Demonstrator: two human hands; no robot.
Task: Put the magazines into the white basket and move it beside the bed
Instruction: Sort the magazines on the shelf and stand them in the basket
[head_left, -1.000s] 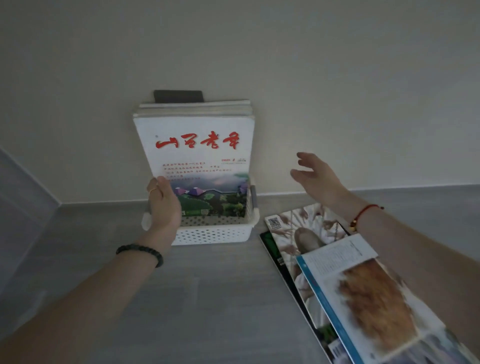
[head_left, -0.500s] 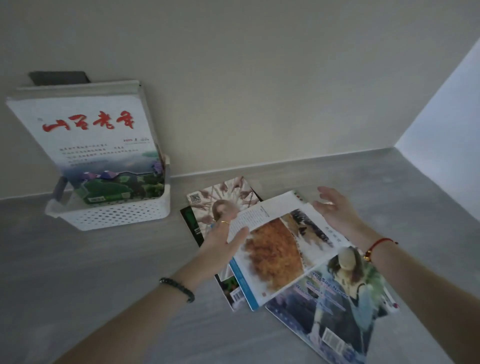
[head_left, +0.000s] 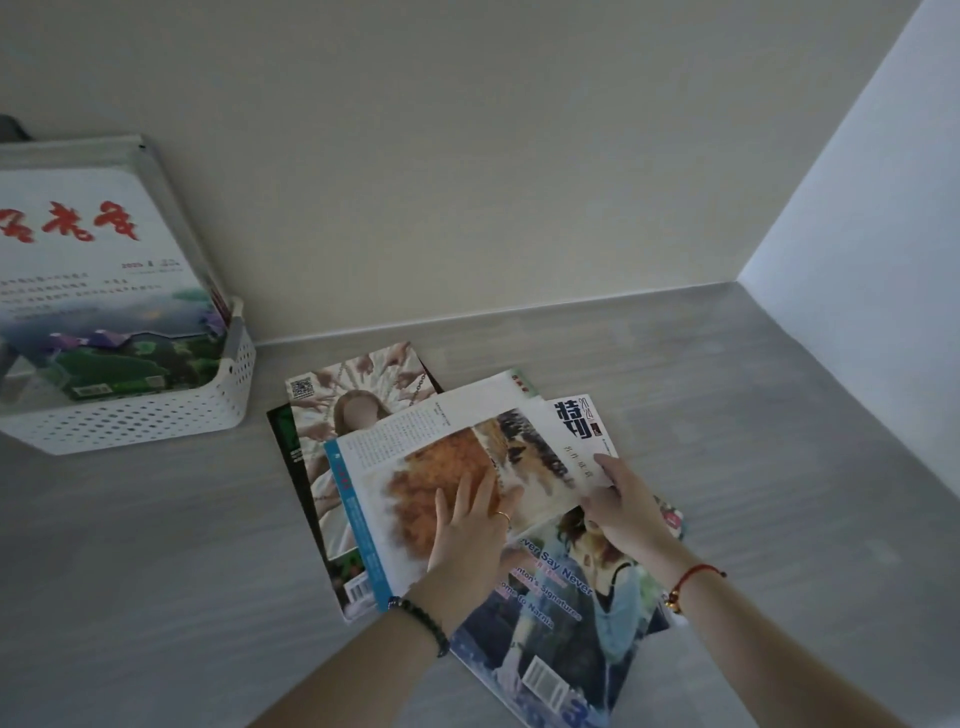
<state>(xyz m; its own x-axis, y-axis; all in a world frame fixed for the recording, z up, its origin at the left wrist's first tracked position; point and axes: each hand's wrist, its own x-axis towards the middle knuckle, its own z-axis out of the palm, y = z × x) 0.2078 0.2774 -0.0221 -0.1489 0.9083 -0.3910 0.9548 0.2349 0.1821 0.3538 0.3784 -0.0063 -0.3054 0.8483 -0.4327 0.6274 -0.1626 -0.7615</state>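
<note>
A loose fan of magazines (head_left: 467, 519) lies on the grey floor (head_left: 156, 571), just beside the white basket (head_left: 156, 415), which stands against the wall at the left. More magazines (head_left: 93, 270) are already stood upright in the basket, leaning back on the wall.

The left hand (head_left: 467, 525) is laid flat, fingers spread, on the top magazine (head_left: 441, 467), the one with an orange picture and a blue spine. The right hand (head_left: 618, 504) is closed on that magazine's right edge, thumb on top and fingers apparently beneath, though the underside is hidden.

The magazines are thin, flat and rectangular, with glossy covers that are likely to slide over one another. Each is judged light but floppy; if lifted by one corner it would probably sag and the pages fall open. The spine is the stiffest part, so the top one is best taken by the spine edge or by both long edges at once. The stack as a whole is likely heavier and prone to fanning out, so it would need squaring first.

The basket is of hard perforated plastic with a rolled rim. With the tall magazines leaning in it, it is judged top-heavy and better carried by both sides.
</note>
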